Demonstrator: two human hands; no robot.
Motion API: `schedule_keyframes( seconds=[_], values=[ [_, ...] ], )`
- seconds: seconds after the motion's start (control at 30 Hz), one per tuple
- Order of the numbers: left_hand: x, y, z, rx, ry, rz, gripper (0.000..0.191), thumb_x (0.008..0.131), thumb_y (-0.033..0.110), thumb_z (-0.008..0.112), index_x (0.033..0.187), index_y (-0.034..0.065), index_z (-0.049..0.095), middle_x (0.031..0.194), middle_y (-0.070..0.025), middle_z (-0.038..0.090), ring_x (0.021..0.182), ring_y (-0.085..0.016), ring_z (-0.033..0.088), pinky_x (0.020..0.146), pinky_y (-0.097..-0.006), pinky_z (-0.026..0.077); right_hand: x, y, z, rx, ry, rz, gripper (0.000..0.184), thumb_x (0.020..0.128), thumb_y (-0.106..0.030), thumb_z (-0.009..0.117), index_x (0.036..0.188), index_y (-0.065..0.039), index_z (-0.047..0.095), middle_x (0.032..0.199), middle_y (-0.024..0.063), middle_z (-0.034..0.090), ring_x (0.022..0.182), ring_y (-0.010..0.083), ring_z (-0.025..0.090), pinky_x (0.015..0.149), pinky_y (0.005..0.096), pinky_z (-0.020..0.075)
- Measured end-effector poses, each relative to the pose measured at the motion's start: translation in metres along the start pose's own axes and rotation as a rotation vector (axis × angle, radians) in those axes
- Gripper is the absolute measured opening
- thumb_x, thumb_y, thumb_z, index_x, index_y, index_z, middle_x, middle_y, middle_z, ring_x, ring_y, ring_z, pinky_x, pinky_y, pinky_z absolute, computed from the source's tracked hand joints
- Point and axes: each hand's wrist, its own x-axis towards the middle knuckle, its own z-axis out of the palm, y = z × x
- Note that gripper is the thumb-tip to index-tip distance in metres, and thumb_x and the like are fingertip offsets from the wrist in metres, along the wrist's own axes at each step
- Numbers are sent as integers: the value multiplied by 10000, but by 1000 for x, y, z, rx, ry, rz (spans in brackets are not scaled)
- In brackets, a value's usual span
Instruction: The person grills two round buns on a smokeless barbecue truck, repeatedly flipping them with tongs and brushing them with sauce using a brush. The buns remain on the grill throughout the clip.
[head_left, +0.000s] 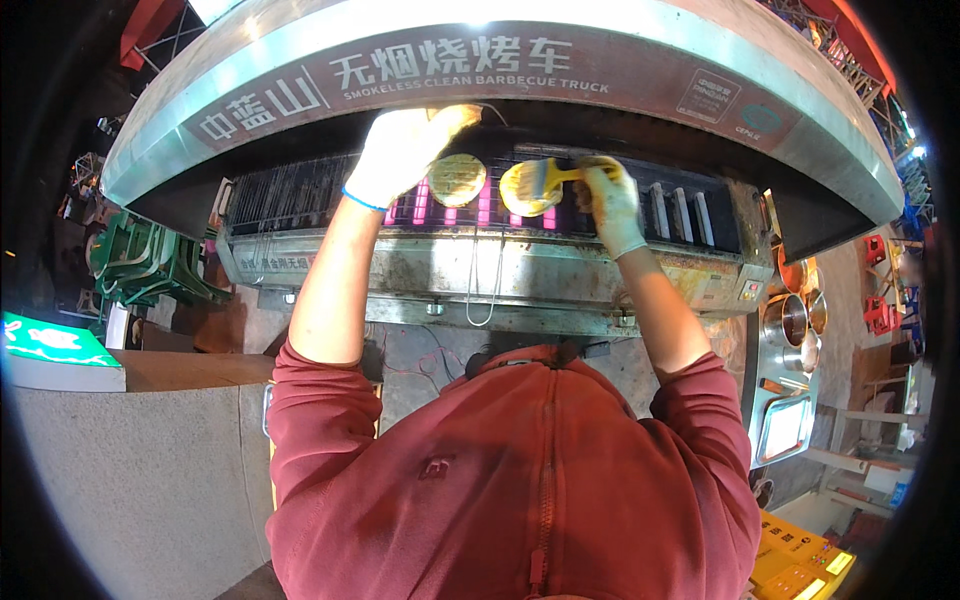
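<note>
Two round flatbreads lie on the wire grate of a barbecue grill (360, 259), over glowing pink heating bars. The left flatbread (457, 180) sits just right of my left hand (397, 154), which wears a white glove and has its fingers closed around a brownish, flat piece of food (466, 116), partly hidden. My right hand (615, 202), in a stained white glove, grips a yellow-handled basting brush (553, 177). The brush's bristles rest over the right flatbread (521, 189), which looks yellow and coated.
A broad metal hood (480, 60) bearing writing overhangs the grill's back. A wire loop (486, 322) hangs from its front edge. At right stand metal pots (785, 321) and a steel tray (785, 427). Stacked green chairs (146, 259) are at left, beside a counter (150, 442).
</note>
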Motion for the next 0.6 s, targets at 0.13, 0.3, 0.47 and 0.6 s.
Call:
schedule_keyframes(
  seconds=[0.13, 0.3, 0.47, 0.6],
  values=[
    [3, 3, -4, -29, -19, -90, 270, 1034, 274, 628, 1105, 50, 759, 988, -153, 758, 876, -273, 709, 773, -348, 542, -6, 8, 4, -168, -136, -45, 189, 974, -161, 677, 1128, -59, 713, 789, 55, 694, 559, 119, 595, 499, 248, 479],
    [0, 1, -4, -25, -49, -145, 265, 1030, 264, 631, 1105, 42, 756, 1007, -155, 761, 905, -281, 713, 815, -348, 541, 1, -14, -54, -130, 54, 49, 184, 963, -189, 673, 1096, -68, 708, 761, 32, 674, 571, 99, 574, 513, 246, 467],
    [8, 18, -10, -198, -3, -276, 290, 1029, 258, 624, 1111, 6, 741, 1045, -163, 764, 933, -277, 718, 870, -347, 542, 16, 0, -37, 56, 98, 63, 167, 958, -203, 691, 1041, -58, 700, 761, 89, 693, 513, 142, 570, 451, 277, 427],
    [6, 5, -5, -85, -12, -176, 346, 1023, 296, 609, 1134, -8, 730, 1027, -180, 759, 968, -292, 724, 894, -355, 534, 18, 10, -76, 108, 225, 65, 159, 950, -234, 703, 1012, -93, 662, 779, 45, 674, 576, 153, 626, 477, 285, 501]
  ],
)
